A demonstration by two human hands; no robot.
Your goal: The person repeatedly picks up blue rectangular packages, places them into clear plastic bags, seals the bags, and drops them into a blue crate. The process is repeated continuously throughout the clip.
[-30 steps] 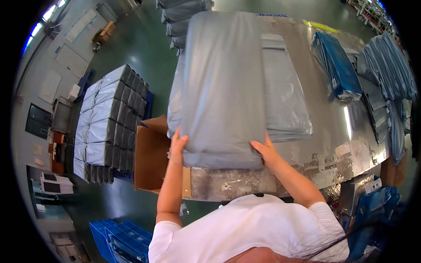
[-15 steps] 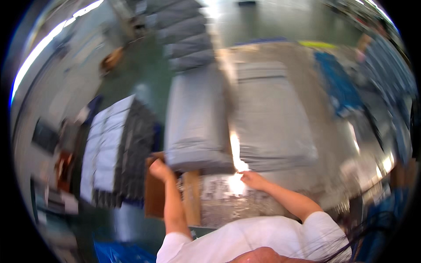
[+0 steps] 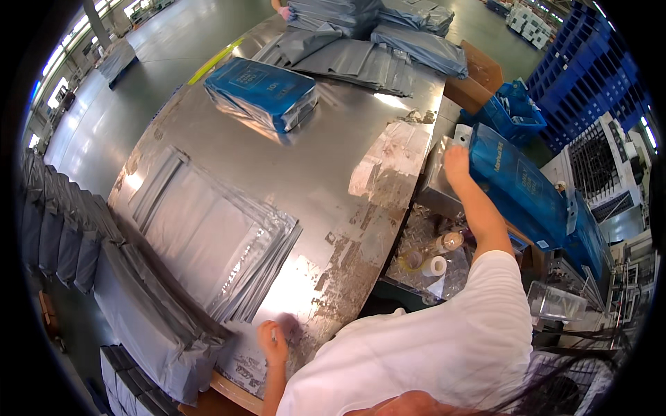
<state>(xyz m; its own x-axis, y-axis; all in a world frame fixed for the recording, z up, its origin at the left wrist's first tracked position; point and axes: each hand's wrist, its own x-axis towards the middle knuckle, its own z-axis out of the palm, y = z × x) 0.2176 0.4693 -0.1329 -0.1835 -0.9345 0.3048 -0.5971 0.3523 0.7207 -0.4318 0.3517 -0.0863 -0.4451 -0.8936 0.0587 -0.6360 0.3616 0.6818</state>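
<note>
My right hand [image 3: 456, 165] reaches out to the right and is closed at the near end of a long blue plastic-wrapped pack [image 3: 517, 177], beside its pale tab with a hole. The pack lies tilted off the table's right edge, next to a grey metal box [image 3: 441, 182]. My left hand [image 3: 273, 341] is at the table's near edge, its fingers curled; a small pale spot shows between them, too small to name. Closest to it lies a stack of flat grey plastic bags [image 3: 208, 229] on the worn metal table [image 3: 333, 152].
Another blue pack [image 3: 260, 90] lies on the table's far side, beside piled grey bags [image 3: 354, 62]. A co-worker's hand [image 3: 284, 12] shows there. Filled grey packs [image 3: 149, 319] line the left. Tape rolls [image 3: 435, 266] sit on a lower shelf. Blue pallets [image 3: 590, 69] stand far right.
My view and body have turned to the right. My right hand has gone from the table's near edge to the blue pack. My left hand has left the cardboard box edge.
</note>
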